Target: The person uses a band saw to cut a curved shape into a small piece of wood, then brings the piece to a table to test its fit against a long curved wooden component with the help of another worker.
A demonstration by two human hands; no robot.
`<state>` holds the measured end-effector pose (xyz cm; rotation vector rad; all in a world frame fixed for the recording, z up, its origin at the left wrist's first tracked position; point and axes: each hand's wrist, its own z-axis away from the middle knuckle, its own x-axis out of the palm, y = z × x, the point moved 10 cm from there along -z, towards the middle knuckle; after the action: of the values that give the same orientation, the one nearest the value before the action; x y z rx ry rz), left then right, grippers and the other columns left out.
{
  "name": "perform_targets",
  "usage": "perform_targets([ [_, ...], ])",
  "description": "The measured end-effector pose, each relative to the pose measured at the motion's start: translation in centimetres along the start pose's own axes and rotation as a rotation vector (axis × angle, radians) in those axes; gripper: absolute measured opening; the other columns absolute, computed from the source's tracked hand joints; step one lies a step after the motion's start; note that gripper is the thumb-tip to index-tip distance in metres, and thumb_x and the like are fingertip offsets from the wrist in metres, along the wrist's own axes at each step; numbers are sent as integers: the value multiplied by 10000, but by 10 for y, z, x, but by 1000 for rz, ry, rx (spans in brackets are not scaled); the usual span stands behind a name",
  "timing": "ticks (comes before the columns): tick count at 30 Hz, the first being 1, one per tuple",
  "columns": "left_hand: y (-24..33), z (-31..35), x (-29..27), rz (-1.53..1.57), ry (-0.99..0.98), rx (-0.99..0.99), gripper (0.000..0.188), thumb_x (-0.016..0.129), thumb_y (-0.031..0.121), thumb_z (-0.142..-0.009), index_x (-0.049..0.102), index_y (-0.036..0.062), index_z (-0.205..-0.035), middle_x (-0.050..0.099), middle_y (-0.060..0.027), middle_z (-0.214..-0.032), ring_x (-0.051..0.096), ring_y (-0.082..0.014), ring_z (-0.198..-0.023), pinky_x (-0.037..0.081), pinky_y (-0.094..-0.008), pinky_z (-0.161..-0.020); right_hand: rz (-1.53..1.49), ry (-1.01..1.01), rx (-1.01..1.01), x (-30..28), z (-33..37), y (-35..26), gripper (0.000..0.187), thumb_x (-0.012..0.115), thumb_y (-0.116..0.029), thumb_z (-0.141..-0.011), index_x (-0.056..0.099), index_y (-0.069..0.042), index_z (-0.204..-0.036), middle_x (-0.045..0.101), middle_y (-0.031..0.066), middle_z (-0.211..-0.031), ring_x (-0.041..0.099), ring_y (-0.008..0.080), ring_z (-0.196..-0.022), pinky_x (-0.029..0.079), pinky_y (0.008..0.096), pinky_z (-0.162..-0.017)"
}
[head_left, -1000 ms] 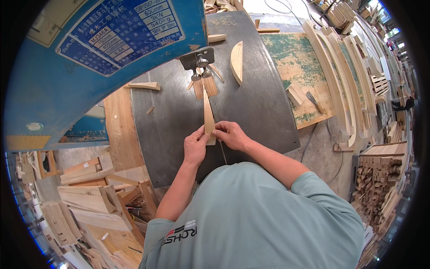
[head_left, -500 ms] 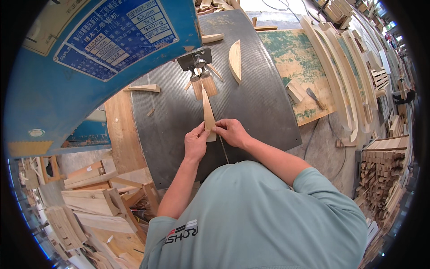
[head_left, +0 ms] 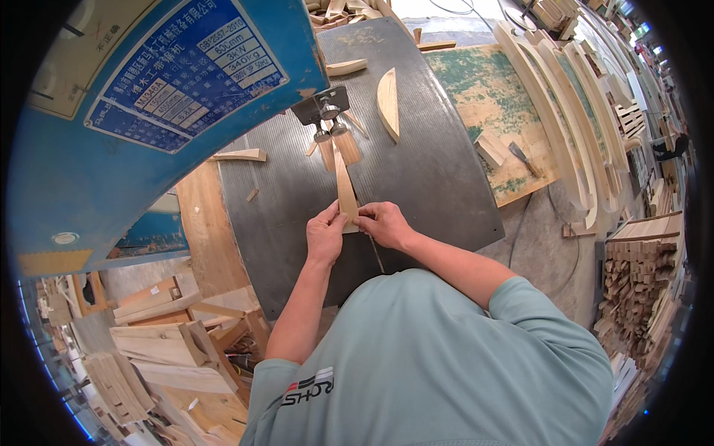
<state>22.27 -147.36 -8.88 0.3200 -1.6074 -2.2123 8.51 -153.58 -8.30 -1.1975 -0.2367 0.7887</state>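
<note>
A narrow pale wooden strip (head_left: 345,187) lies lengthwise on the dark grey ribbed saw table (head_left: 431,186), its far end under the metal blade guide (head_left: 324,111) with two rollers. My left hand (head_left: 325,234) pinches the strip's near end from the left. My right hand (head_left: 383,223) grips the same end from the right. Both hands sit close together at the near end, well back from the guide.
A curved cut wooden piece (head_left: 388,102) lies on the table right of the guide. A big blue machine housing (head_left: 134,111) stands at left. Long curved wooden parts (head_left: 565,119) lean at right, stacked sticks (head_left: 632,275) lower right, wood offcuts (head_left: 163,349) lower left.
The strip and both hands have shifted a little further along the table toward the blade guide; the grip is the same.
</note>
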Motion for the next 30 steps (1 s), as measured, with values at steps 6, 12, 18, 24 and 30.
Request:
perform_targets([
  [6,3,-7,0,22,-13,0,376,614,-33,-933,655,-16,-1306,727,-30,-1086,651,-81,-941,521,-242,-866,1,11,9,0,-7,0,203,692,-126,-921,739,35,-1034,693,63,-729,611,99,-645,514,287,-616],
  [12,8,-17,-3,-16,4,1,377,611,-38,-929,661,-12,-1301,728,-34,-1089,656,-84,-943,525,-240,-858,51,59,-71,-4,-17,-8,213,701,-136,-913,741,32,-1037,690,65,-716,612,98,-634,513,286,-601],
  [18,12,-27,-4,-36,-2,24,380,616,-30,-926,664,-3,-1301,729,-21,-1057,645,-73,-916,520,-233,-836,15,67,-52,-5,-23,-11,223,703,-136,-912,739,41,-1044,695,67,-723,626,101,-632,519,285,-605],
  [24,14,-33,-4,-39,-1,14,374,625,-14,-924,674,10,-1293,729,-12,-1033,639,-70,-898,515,-232,-816,1,85,-44,-4,-32,-6,218,701,-143,-920,741,37,-1037,690,56,-720,614,100,-619,514,283,-590],
  [30,16,-42,-8,-33,-12,24,346,646,13,-921,676,-27,-1264,729,-36,-1020,645,-79,-891,517,-236,-812,-5,94,-18,-6,-37,-8,230,715,-173,-919,745,39,-1006,678,47,-702,595,100,-594,500,289,-541],
])
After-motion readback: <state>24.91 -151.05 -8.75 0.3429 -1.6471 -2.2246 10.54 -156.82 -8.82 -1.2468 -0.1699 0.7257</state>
